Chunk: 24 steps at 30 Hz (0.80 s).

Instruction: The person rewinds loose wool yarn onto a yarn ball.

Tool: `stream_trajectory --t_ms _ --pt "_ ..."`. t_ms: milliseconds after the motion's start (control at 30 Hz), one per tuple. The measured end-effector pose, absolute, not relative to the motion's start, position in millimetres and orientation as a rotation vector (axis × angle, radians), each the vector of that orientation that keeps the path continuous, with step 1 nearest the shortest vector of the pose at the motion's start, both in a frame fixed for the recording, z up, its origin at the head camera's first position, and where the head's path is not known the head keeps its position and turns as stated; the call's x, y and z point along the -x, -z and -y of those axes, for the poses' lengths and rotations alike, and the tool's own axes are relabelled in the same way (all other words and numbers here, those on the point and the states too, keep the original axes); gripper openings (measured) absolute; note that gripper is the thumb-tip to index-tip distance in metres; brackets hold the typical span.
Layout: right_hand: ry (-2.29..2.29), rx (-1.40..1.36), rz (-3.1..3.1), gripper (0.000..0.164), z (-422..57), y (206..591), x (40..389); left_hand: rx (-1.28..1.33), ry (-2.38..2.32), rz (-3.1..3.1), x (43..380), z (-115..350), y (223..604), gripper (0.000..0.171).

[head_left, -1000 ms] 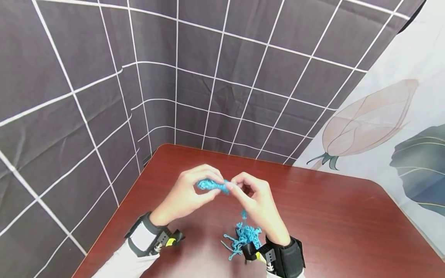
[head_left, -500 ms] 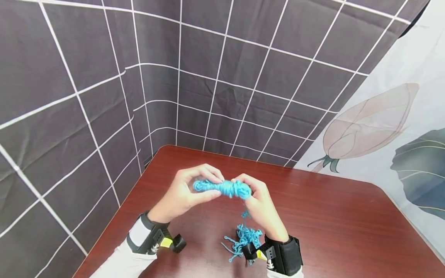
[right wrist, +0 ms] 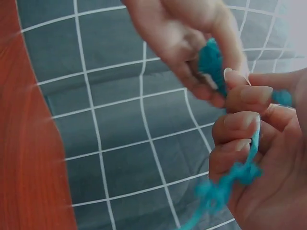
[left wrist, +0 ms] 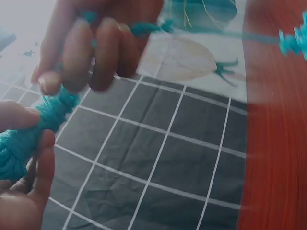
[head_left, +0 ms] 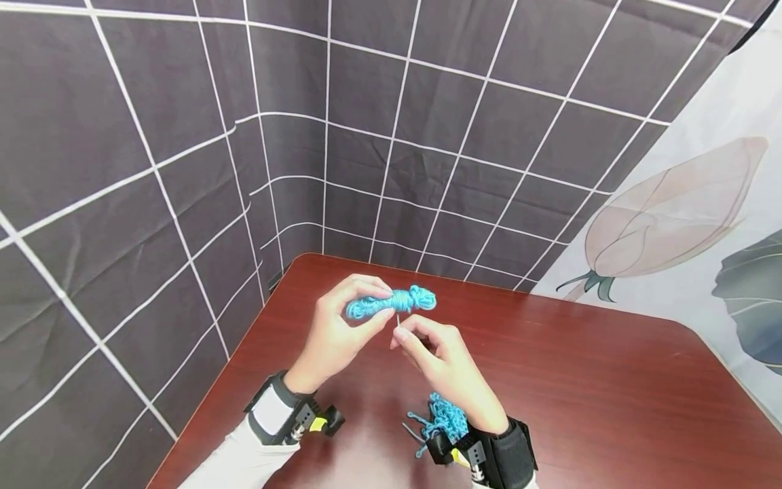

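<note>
You hold a bundle of blue yarn (head_left: 403, 300) above a reddish-brown surface (head_left: 586, 367), your left hand (head_left: 334, 326) gripping it with thumb below and fingers above, parted only by the bundle's thickness. The bundle is wound around its middle, with loops at both ends. Just below it, your right hand (head_left: 449, 367) pinches a thin strand (head_left: 398, 319) between thumb and forefinger; the strand runs up to the bundle's wrapped middle. In the right wrist view, the other fingers of that hand curl inward, and a knotted blue cord (right wrist: 215, 194) hangs down from them. Near your right wrist, a tangled blue pile (head_left: 449, 415) rests on the surface, partly hidden by a small black camera (head_left: 438, 445). White sleeves (head_left: 241, 455) cover your forearms. Beyond the surface hang a dark gridded cloth (head_left: 427, 170) and, to the right, a white cloth (head_left: 696, 299) printed with a pink bud.
</note>
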State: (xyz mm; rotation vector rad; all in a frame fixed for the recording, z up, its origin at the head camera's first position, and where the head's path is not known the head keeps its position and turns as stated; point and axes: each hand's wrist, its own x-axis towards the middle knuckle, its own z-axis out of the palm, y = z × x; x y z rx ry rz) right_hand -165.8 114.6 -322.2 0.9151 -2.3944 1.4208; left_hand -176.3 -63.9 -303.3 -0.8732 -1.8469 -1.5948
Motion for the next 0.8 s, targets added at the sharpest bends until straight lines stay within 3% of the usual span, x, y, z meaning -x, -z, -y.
stream_trajectory --t_ms 200,600,800 --pt "-1.395 -0.842 2.307 0.007 -123.4 311.1 160.8 1.000 1.468 1.979 179.5 65.4 304.2 0.020" --pt "-1.330 -0.753 2.208 0.006 -140.7 310.5 169.3 1.525 1.631 1.898 174.1 68.4 294.0 0.019" --pt "-1.355 -0.807 2.327 0.007 -134.7 317.9 174.3 1.328 1.797 1.718 173.3 68.7 292.8 0.024"
